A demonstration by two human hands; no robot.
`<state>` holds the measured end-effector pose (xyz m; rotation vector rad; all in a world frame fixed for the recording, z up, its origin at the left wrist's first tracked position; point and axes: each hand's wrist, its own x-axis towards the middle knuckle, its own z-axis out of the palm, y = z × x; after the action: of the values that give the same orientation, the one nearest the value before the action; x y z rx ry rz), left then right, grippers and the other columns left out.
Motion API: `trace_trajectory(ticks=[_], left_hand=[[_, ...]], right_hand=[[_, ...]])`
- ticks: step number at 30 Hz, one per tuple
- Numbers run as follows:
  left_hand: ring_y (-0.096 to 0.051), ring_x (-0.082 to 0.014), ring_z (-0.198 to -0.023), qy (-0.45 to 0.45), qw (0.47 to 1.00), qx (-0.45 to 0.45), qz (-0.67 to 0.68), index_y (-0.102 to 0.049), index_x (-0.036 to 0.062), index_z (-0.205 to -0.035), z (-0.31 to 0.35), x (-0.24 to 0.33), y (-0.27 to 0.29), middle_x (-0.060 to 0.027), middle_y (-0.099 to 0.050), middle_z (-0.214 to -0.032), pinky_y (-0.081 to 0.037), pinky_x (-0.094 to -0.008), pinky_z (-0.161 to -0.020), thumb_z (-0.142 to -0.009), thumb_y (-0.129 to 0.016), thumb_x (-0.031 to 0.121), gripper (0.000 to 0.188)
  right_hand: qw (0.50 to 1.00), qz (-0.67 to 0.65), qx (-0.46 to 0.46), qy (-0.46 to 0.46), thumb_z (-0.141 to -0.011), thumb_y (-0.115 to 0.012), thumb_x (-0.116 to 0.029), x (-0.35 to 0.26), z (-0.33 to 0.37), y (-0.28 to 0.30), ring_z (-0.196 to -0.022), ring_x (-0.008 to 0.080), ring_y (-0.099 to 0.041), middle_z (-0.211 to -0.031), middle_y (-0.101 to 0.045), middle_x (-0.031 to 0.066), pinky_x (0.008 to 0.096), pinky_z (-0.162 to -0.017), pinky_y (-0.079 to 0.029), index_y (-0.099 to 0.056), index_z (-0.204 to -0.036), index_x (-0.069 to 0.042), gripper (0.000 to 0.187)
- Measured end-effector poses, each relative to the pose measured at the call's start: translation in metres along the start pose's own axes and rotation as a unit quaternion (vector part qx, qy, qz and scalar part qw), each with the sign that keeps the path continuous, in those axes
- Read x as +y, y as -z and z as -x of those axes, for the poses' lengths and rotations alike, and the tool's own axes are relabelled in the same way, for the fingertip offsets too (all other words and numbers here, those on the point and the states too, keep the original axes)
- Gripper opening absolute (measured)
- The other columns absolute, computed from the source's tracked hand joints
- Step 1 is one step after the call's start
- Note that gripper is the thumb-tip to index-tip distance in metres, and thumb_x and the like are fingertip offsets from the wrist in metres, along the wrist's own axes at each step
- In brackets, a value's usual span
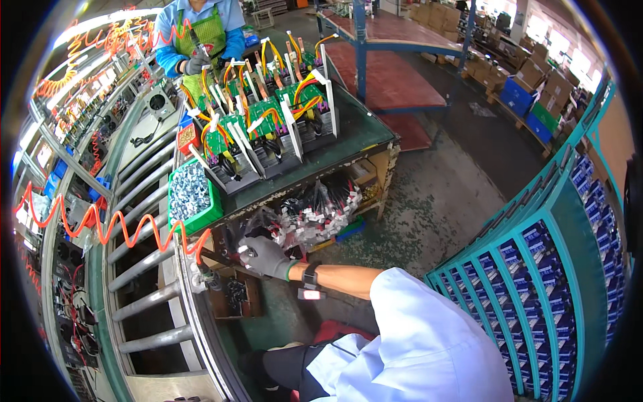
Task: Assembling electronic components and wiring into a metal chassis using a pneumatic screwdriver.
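While the gloved right hand point(268, 258) is at the near left of bagged cables point(309, 218) under the green bench point(358, 130), I cannot tell whether it grips anything; the left hand is out of view.

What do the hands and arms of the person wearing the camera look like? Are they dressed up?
Yes! The right hand wears a grey glove with a thin green edge at its cuff. Around the wrist is a dark strap with a small, bright rectangle, maybe a watch. A loose, pale blue sleeve covers the upper arm. The left hand isn't in view.
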<state>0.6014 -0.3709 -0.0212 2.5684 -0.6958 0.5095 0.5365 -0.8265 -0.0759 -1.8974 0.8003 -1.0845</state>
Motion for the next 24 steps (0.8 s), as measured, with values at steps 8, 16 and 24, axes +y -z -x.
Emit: trace_trajectory(ticks=[8,16,24], left_hand=[[-0.067,-0.0335,-0.086,-0.031,0.992,-0.037,0.115,-0.068,0.0011,-0.112,-0.007,0.056,0.021,-0.0187,-0.069,-0.100,-0.054,-0.0424,-0.075,-0.095,-0.061,0.017,0.024],[-0.058,-0.0141,-0.079,0.032,0.899,-0.159,0.406,-0.067,-0.0006,-0.116,-0.006,0.146,0.031,-0.0086,-0.067,-0.100,-0.049,-0.0267,-0.070,-0.102,-0.058,0.036,0.040],[-0.045,-0.0049,-0.055,0.112,0.846,-0.307,0.420,-0.070,-0.0005,-0.100,0.005,0.137,0.039,0.0021,-0.062,-0.072,-0.033,-0.0230,-0.050,-0.102,-0.057,0.040,0.043]], right_hand=[[0.981,0.014,0.071,0.182,-0.089,-0.068,-0.015,-0.100,0.024,0.070,-0.092,0.0325,-0.063,-0.096,-0.063,0.0117,0.0395,-0.079,-0.052,-0.065,-0.108,-0.008,0.021],[0.874,-0.344,-0.322,-0.119,-0.097,-0.060,-0.021,-0.166,0.112,0.051,-0.063,0.0296,-0.064,-0.076,-0.061,0.0105,0.0396,-0.060,-0.051,-0.057,-0.104,-0.005,0.018],[0.847,0.067,-0.491,0.190,-0.081,-0.068,-0.030,-0.170,0.168,0.038,-0.079,0.0386,-0.068,-0.079,-0.068,0.0181,0.0496,-0.069,-0.053,-0.062,-0.098,-0.006,0.030]])
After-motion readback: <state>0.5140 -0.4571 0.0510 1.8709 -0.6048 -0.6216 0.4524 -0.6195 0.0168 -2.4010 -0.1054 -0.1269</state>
